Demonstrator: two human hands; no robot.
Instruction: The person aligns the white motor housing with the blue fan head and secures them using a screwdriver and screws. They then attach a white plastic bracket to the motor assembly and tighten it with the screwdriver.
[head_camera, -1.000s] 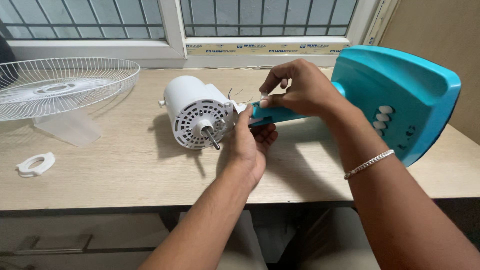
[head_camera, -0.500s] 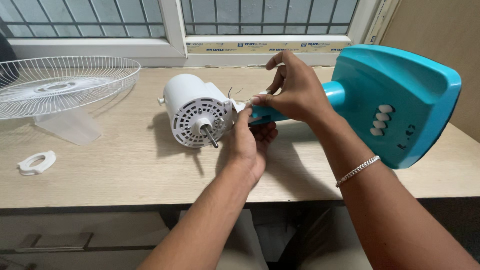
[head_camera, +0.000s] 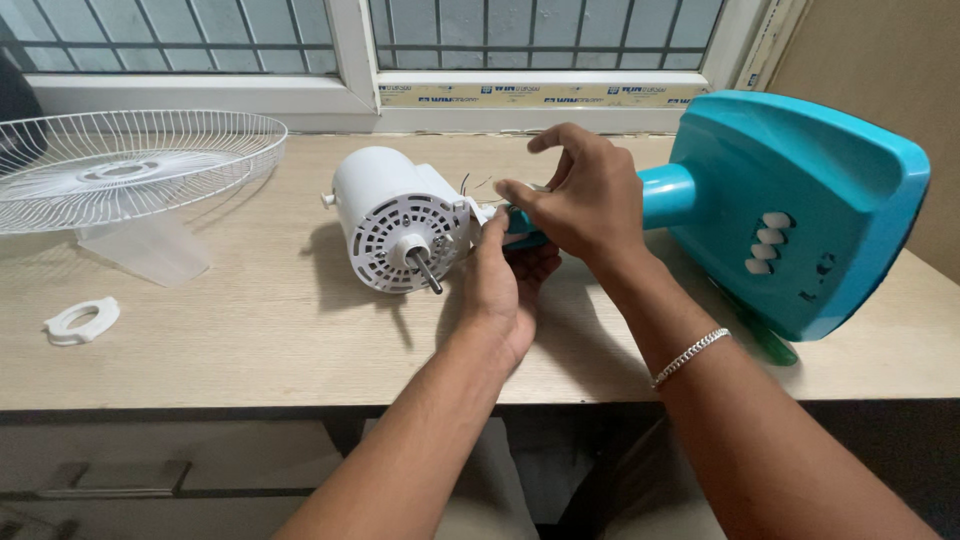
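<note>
My left hand (head_camera: 503, 285) cups the teal neck (head_camera: 668, 194) of the fan stand from below, fingers (head_camera: 493, 240) curled up against the joint. My right hand (head_camera: 585, 200) sits above it, thumb and forefinger pinched together on something small; I cannot tell what. Just left of my fingers lies the white motor housing (head_camera: 400, 220), its shaft (head_camera: 426, 274) pointing toward me. Right of them the teal base (head_camera: 800, 200) stands tilted on the bench (head_camera: 250, 340). Far left rest a wire grille (head_camera: 120, 165) and a white ring nut (head_camera: 82, 320)
</note>
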